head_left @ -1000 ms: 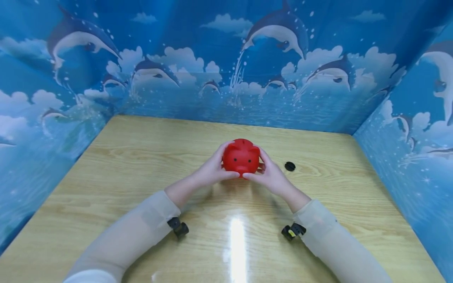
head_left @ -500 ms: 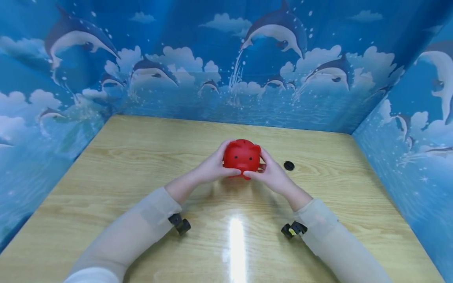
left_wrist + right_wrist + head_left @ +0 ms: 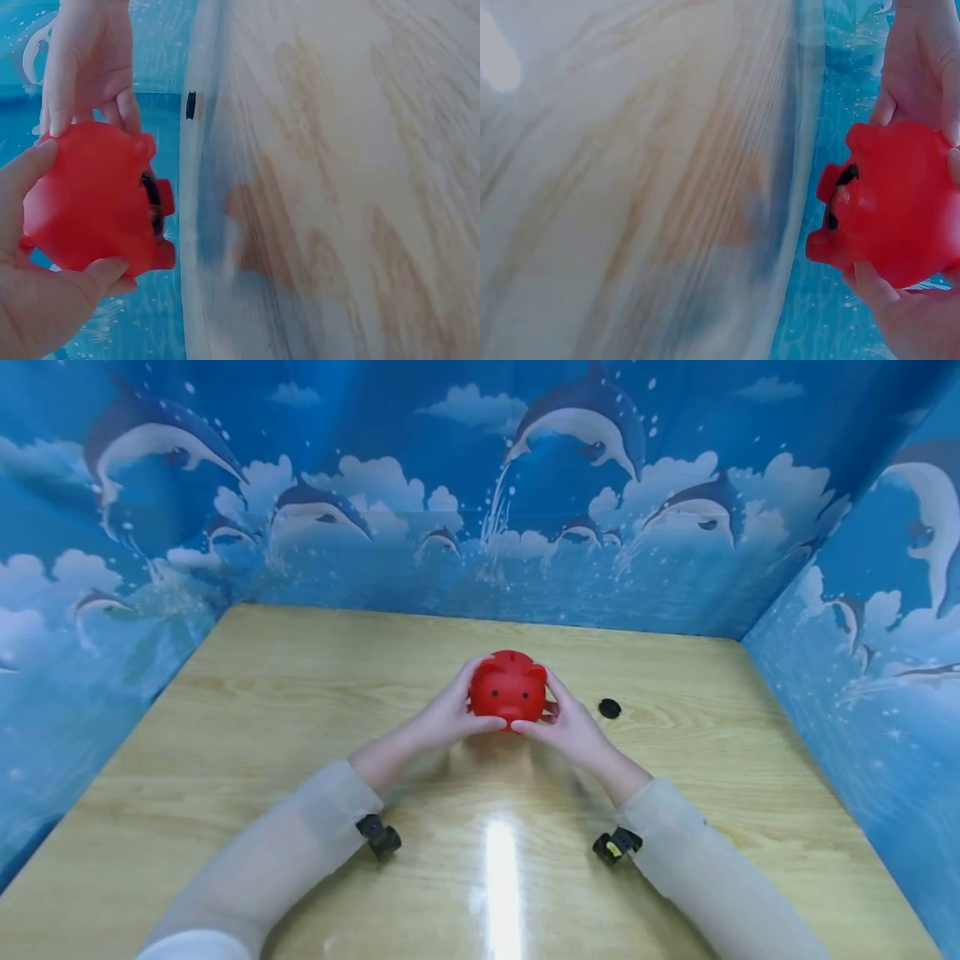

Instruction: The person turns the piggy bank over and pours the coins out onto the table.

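A red piggy bank (image 3: pixel 507 691) with two dark eyes faces me, held between both hands. My left hand (image 3: pixel 457 706) grips its left side, thumb at the lower front. From the other side my right hand (image 3: pixel 566 724) grips it in the same way. In the left wrist view the piggy bank (image 3: pixel 97 199) shows stubby feet and is held off the table, its reflection lying apart from it. A dark-edged round opening (image 3: pixel 844 196) shows on its underside in the right wrist view. Fingers behind the bank are partly hidden.
To the right of the right hand, a small black disc (image 3: pixel 610 708) lies on the wood-grain table (image 3: pixel 300 693). Blue dolphin-print curtains (image 3: pixel 480 510) enclose the table at the back and sides. A bright light reflection falls on the near tabletop.
The piggy bank tilts slightly, dipping and then rising again a little, with both hands keeping their grip. The whole head view shifts slightly. The black disc stays where it was.
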Tool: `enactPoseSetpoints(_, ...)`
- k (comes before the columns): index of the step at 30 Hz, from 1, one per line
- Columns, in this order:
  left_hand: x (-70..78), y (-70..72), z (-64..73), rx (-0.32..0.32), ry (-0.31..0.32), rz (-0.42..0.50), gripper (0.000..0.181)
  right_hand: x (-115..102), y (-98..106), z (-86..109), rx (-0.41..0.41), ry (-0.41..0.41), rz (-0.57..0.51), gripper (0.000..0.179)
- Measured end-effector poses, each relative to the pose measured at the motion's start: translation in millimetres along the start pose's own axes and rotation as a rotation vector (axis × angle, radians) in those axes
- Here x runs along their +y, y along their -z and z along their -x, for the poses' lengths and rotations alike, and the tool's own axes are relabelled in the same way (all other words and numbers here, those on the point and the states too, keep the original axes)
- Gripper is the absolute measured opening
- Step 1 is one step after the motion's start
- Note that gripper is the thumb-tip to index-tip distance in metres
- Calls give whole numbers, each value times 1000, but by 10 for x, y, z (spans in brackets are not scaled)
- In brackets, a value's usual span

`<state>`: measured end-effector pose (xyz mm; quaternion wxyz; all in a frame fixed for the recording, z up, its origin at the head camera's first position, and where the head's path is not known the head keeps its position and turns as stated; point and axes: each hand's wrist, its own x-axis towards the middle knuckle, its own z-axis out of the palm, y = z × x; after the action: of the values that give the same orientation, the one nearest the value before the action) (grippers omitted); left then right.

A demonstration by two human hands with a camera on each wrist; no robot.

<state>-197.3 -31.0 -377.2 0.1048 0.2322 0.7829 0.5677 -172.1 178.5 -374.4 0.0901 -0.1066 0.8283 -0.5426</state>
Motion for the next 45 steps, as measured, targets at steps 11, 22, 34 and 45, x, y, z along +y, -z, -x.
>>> enactPoseSetpoints(11,122,48,-38,19,-38,-26,85,-65,54,-21,38,56,-8,88)
enactPoseSetpoints(22,53,31,-40,23,-29,-14,84,-22,28,-35,30,40,-5,89)
enactPoseSetpoints(34,54,78,-64,0,60,24,86,-119,59,-87,-27,-20,-10,84)
enactPoseSetpoints(45,27,101,-67,-15,68,44,86,-135,43,-114,-31,-15,-11,80)
